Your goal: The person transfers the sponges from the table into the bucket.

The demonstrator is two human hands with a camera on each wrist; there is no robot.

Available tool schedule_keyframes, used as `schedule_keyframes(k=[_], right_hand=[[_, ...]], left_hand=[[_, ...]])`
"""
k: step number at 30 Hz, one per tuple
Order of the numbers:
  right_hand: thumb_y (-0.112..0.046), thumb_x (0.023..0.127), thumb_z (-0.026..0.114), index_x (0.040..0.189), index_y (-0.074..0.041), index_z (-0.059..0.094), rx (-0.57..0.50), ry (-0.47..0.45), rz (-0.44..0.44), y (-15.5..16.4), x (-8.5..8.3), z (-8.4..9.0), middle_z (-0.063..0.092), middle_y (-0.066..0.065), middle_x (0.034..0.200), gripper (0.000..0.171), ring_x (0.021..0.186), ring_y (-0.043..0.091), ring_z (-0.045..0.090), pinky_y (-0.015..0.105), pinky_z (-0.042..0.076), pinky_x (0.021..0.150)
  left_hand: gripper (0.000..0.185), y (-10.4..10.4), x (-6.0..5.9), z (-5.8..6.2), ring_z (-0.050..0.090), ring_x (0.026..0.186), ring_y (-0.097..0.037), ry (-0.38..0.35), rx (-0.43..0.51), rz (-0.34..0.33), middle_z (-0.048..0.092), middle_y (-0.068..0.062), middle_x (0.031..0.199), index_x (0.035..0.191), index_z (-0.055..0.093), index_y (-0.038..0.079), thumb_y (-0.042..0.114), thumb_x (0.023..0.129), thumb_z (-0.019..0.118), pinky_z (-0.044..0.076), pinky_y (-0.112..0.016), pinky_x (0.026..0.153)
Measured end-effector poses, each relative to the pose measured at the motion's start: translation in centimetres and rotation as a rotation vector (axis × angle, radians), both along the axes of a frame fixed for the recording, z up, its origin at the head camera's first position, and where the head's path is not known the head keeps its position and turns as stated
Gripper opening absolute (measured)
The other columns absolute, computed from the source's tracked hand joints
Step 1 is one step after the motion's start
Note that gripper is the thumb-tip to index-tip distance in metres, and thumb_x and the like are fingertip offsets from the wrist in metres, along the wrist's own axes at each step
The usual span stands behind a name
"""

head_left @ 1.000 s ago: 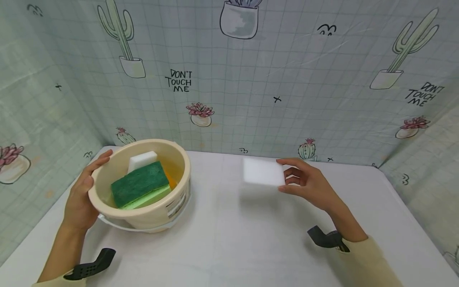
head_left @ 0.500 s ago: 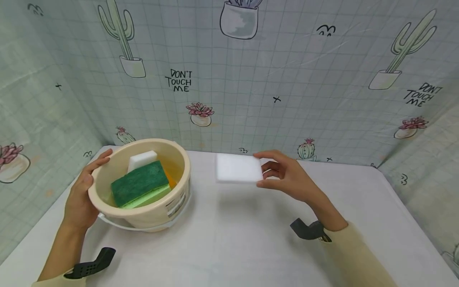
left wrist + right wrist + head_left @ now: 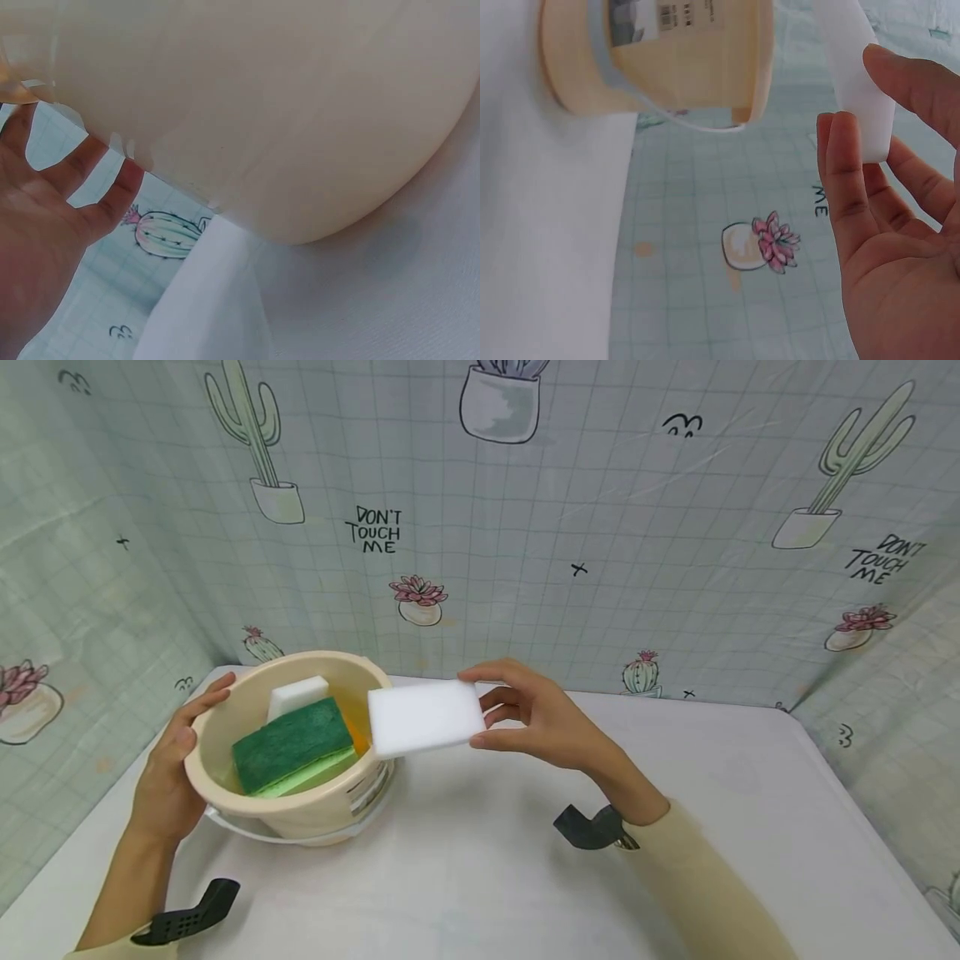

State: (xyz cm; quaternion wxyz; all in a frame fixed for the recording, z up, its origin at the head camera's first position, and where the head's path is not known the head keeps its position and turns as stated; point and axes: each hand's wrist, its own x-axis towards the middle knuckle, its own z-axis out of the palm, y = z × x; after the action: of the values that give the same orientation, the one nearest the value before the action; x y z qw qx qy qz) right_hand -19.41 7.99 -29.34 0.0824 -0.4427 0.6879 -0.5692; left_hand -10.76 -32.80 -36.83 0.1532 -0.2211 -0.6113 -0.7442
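Sponge: white slab (image 3: pixel 424 718) held in the air by the right hand (image 3: pixel 542 724), its left edge over the near-right rim of the bucket (image 3: pixel 300 814).
Change: over the last second it has travelled left from above the bare table (image 3: pixel 525 860) to the bucket's lip; it sits higher than the rim, so I judge it is about to go in with the others.
Long axis: runs roughly left to right in the head view, the left end slightly lower; broad face turned up and toward the camera.
Right hand: pinching the slab's right end, thumb on the near side, fingers (image 3: pixel 847 172) on the far side.
Left hand: (image 3: pixel 168 768) spread against the bucket's left wall, fingertips at the rim, thumb low on the side; the wrist view is mostly bucket wall, so how firmly it presses is hard to say.
Bucket contents: green scourer (image 3: pixel 292 747) lying flat on top, a white block (image 3: pixel 297 695) behind it, something orange (image 3: pixel 358 739) showing at its right edge.
Surroundings: cactus-print curtain (image 3: pixel 525 568) behind the table.
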Motion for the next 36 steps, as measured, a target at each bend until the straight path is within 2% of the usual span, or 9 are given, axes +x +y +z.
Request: schedule_keyframes(k=[11,19,26,31,36], right_hand=[[0.002,0.078,0.077,0.132,-0.007,0.053,-0.034,0.033,0.047,-3.7,-0.1,1.1,0.048,0.0,0.131,0.06,0.102,0.022,0.06,0.037,0.051,0.084],[0.002,0.078,0.077,0.131,-0.007,0.054,-0.022,0.074,0.091,-7.2,0.0,1.6,0.048,0.0,0.129,0.059,0.099,0.018,0.059,0.033,0.051,0.084],[0.007,0.075,0.076,0.127,-0.007,0.055,0.038,0.112,0.091,-9.4,0.2,2.1,0.049,0.001,0.125,0.058,0.094,0.014,0.058,0.028,0.052,0.081],[0.001,0.074,0.08,0.127,-0.01,0.056,0.119,0.093,0.052,-10.7,0.3,2.1,0.049,-0.001,0.121,0.059,0.091,0.011,0.059,0.024,0.051,0.079],[-0.006,0.077,0.079,0.131,-0.012,0.055,0.201,0.078,0.012,-12.1,0.2,2.1,0.05,-0.001,0.119,0.059,0.09,0.009,0.058,0.019,0.05,0.077]], left_hand=[[0.044,-0.1,0.0,0.1,0.013,0.14,-0.026,-0.007,0.011,-0.022,0.012,-0.008,0.157,0.142,0.036,0.0,0.012,0.102,0.021,0.029,-0.024,0.105],[0.044,0.0,0.2,0.1,0.014,0.14,-0.026,-0.03,-0.007,0.023,0.014,-0.008,0.157,0.141,0.037,0.001,0.013,0.102,0.023,0.029,-0.023,0.105],[0.044,0.3,0.2,0.4,0.014,0.14,-0.027,-0.039,-0.02,0.039,0.014,-0.008,0.157,0.142,0.037,0.001,0.015,0.102,0.026,0.028,-0.024,0.106],[0.044,0.4,0.2,0.5,0.014,0.14,-0.028,-0.06,-0.021,0.059,0.015,-0.008,0.157,0.142,0.038,0.002,0.016,0.102,0.027,0.028,-0.025,0.106],[0.045,0.1,0.2,0.3,0.012,0.14,-0.028,-0.025,-0.017,0.027,0.014,-0.009,0.157,0.142,0.036,0.001,0.013,0.101,0.023,0.027,-0.025,0.107]])
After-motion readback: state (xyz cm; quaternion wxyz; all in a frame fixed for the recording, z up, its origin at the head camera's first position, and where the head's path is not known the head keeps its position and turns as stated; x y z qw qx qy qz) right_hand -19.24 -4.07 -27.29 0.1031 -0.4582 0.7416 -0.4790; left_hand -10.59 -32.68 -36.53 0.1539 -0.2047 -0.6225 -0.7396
